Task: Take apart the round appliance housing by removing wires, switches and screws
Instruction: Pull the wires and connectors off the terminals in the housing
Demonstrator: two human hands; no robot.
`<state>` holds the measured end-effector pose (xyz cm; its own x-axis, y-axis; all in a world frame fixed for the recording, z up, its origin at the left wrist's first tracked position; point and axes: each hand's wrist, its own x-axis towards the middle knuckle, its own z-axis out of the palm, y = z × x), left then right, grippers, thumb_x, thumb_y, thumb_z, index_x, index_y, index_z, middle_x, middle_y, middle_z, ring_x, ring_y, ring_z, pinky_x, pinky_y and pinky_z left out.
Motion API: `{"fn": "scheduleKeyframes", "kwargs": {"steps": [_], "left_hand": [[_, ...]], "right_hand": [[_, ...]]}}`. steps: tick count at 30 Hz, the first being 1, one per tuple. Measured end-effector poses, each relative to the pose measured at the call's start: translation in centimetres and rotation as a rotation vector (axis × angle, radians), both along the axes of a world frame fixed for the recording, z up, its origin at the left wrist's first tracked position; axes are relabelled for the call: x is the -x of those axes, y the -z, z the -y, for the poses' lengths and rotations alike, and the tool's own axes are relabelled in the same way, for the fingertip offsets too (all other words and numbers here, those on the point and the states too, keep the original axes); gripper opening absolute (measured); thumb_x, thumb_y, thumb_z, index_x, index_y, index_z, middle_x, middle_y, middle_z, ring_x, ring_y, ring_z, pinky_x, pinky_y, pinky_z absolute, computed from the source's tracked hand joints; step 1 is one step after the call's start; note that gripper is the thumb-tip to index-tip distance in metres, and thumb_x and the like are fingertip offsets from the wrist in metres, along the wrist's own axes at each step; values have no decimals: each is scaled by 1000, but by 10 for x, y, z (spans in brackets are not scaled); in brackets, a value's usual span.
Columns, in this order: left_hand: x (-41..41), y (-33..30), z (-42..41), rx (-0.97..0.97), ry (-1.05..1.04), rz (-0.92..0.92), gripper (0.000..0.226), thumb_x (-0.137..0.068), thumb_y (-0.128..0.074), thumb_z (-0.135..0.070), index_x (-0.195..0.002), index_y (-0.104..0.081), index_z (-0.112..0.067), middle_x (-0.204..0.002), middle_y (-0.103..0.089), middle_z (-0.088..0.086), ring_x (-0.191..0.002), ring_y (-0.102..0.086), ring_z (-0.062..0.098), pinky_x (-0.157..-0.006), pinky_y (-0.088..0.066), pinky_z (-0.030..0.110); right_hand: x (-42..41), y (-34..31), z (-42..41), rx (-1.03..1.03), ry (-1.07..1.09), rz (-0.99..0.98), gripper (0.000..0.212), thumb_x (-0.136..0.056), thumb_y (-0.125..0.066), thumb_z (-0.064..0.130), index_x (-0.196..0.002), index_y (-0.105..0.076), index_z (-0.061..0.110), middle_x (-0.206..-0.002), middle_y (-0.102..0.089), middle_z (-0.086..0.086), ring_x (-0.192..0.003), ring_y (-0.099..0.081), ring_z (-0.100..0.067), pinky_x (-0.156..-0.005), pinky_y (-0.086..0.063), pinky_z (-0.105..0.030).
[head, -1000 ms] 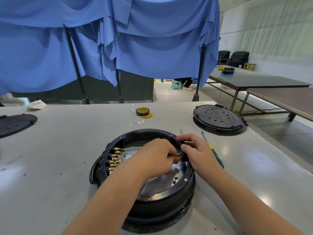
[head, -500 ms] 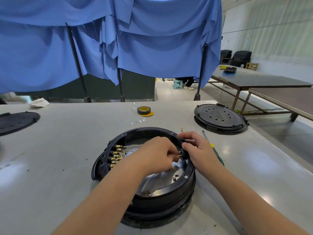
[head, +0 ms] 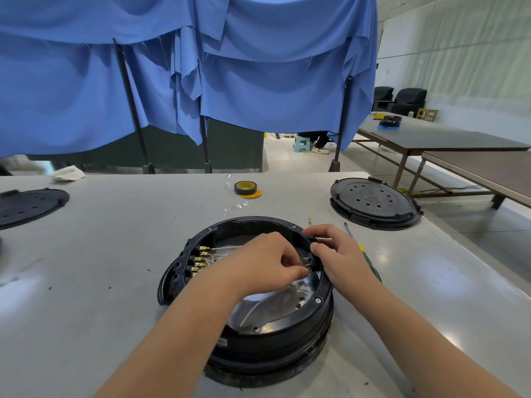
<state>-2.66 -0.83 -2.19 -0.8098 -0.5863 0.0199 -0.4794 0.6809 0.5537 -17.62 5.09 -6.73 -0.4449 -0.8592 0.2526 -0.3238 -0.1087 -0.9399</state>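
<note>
The round black appliance housing (head: 267, 337) lies open on the grey table, showing a shiny metal plate inside. A row of brass terminals (head: 199, 259) with white wires sits on its left inner wall. My left hand (head: 267, 264) reaches inside and pinches a small connector at the switch (head: 309, 262) on the right inner wall. My right hand (head: 336, 254) grips the housing's rim around that switch from outside, thumb and fingers curled over the edge.
A green-handled screwdriver (head: 370, 262) lies under my right wrist. A black round cover (head: 373, 202) sits at the back right, another (head: 28, 205) at the far left. A tape roll (head: 245, 188) and a loose brass terminal (head: 309, 219) lie behind the housing.
Both hands stay at the switch on the right wall with only small finger shifts. The camera has tilted slightly.
</note>
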Motion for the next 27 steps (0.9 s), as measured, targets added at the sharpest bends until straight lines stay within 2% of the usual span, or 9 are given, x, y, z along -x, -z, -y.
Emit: {"fn": "scheduleKeyframes", "kwargs": {"steps": [2, 7, 10, 12, 15, 18, 20, 24, 27], "left_hand": [[-1, -4, 1, 30, -8, -5, 21, -87, -63, -39, -96, -75, -25, -83, -72, -3, -76, -64, 11, -70, -53, 30], [-16, -11, 4, 25, -62, -93, 16, -87, -62, -40, -94, -72, -31, -85, -70, -12, -79, -63, 2, -75, -54, 26], [-33, -14, 7, 97, -168, -224, 12, -90, -61, -32, -95, -71, -32, -87, -67, -19, -84, -61, -2, -78, -51, 21], [-45, -13, 9, 156, -251, -327, 13, -90, -61, -25, -98, -71, -29, -91, -66, -17, -87, -60, 0, -79, -47, 18], [-60, -7, 12, 215, -351, -423, 18, -90, -61, -17, -102, -70, -26, -98, -64, -14, -93, -58, 1, -76, -38, 6], [-72, 3, 16, 215, -471, -492, 22, -91, -60, -17, -108, -68, -27, -106, -61, -13, -99, -53, 0, -75, -34, 2], [-79, 11, 18, 172, -546, -528, 25, -92, -58, -20, -115, -64, -27, -114, -59, -12, -106, -51, 2, -78, -34, 5], [-86, 26, 20, 44, -652, -570, 33, -95, -53, -23, -128, -54, -25, -123, -56, -6, -116, -51, 10, -93, -38, 26], [-87, 34, 18, -102, -673, -629, 32, -96, -51, -18, -127, -55, -22, -121, -61, -3, -108, -56, 9, -93, -42, 26]], "right_hand": [[0, -1, -1, -6, 0, 10, 35, -87, -49, -3, -92, -64, 28, -100, -66, -1, -102, -62, -23, -85, -53, -38], [-1, -5, -4, -32, -1, -15, 32, -88, -50, 1, -93, -64, 29, -100, -67, 2, -97, -62, -18, -75, -51, -28], [-1, -9, -5, -40, -5, -16, 32, -88, -51, 2, -92, -64, 30, -96, -67, 4, -91, -63, -14, -59, -48, -14], [0, -12, -7, -36, -11, -1, 33, -88, -51, -1, -91, -65, 29, -93, -68, 4, -86, -63, -10, -54, -45, -7], [2, -15, -8, -33, -28, 21, 34, -87, -51, -3, -91, -65, 28, -92, -69, 5, -87, -64, -7, -56, -46, -7], [4, -16, -8, -46, -27, 11, 33, -87, -52, -2, -92, -65, 28, -93, -70, 5, -91, -65, -9, -60, -49, -11], [5, -16, -8, -51, -14, 3, 32, -87, -52, -2, -93, -65, 27, -93, -70, 5, -92, -65, -10, -65, -50, -15], [7, -16, -7, -49, 5, -9, 31, -87, -52, -3, -92, -65, 25, -92, -70, 5, -90, -65, -12, -70, -50, -21], [10, -18, -6, -55, 34, -24, 29, -87, -53, -3, -93, -65, 23, -93, -70, 4, -86, -65, -9, -66, -49, -17]]}}
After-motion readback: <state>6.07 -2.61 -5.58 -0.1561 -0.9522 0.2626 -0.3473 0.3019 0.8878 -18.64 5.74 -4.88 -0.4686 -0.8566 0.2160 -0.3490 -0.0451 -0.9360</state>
